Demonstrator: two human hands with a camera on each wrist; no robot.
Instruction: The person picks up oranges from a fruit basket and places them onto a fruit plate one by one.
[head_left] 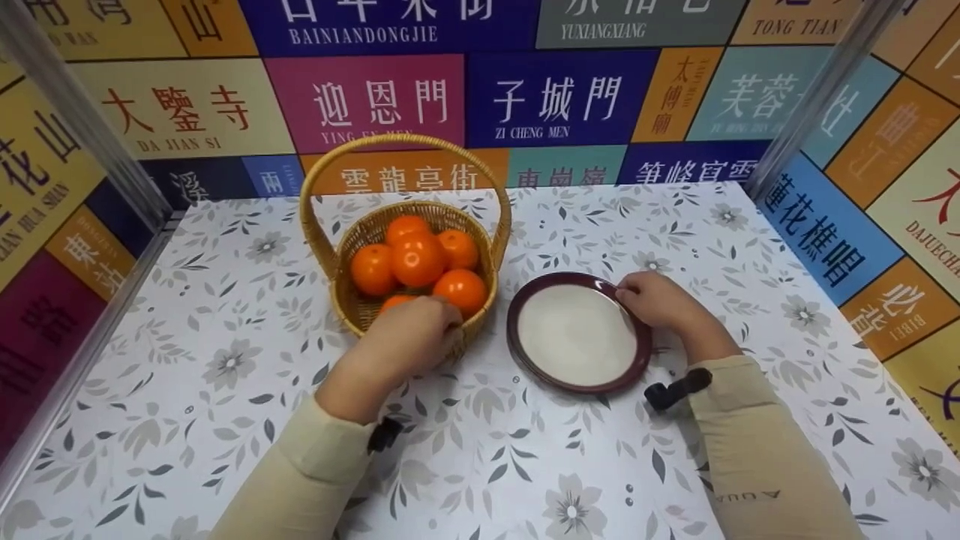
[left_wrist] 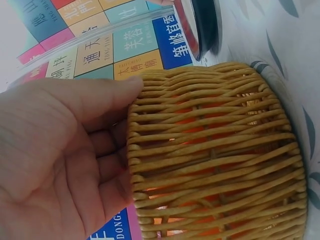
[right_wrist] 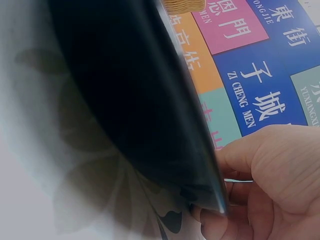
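A wicker basket (head_left: 346, 311) with a tall arched handle holds several oranges (head_left: 418, 259). My left hand (head_left: 409, 334) is at its front rim. In the left wrist view the thumb lies against the rim of the woven wall (left_wrist: 215, 150), and the fingers pass behind it, their tips hidden. One orange (head_left: 395, 301) shows partly beneath this hand. To the right is a round plate (head_left: 577, 334), cream inside with a dark red rim. My right hand (head_left: 656, 300) pinches its right edge; the right wrist view shows the thumb (right_wrist: 240, 155) above and fingers below the dark rim.
A white tablecloth (head_left: 232, 364) with grey flowers and leaves covers the table. Panels of coloured sign blocks (head_left: 562, 97) stand at the back and sides, with clear upright posts (head_left: 825, 97) at the corners. The basket's handle (head_left: 405, 140) arches above the oranges.
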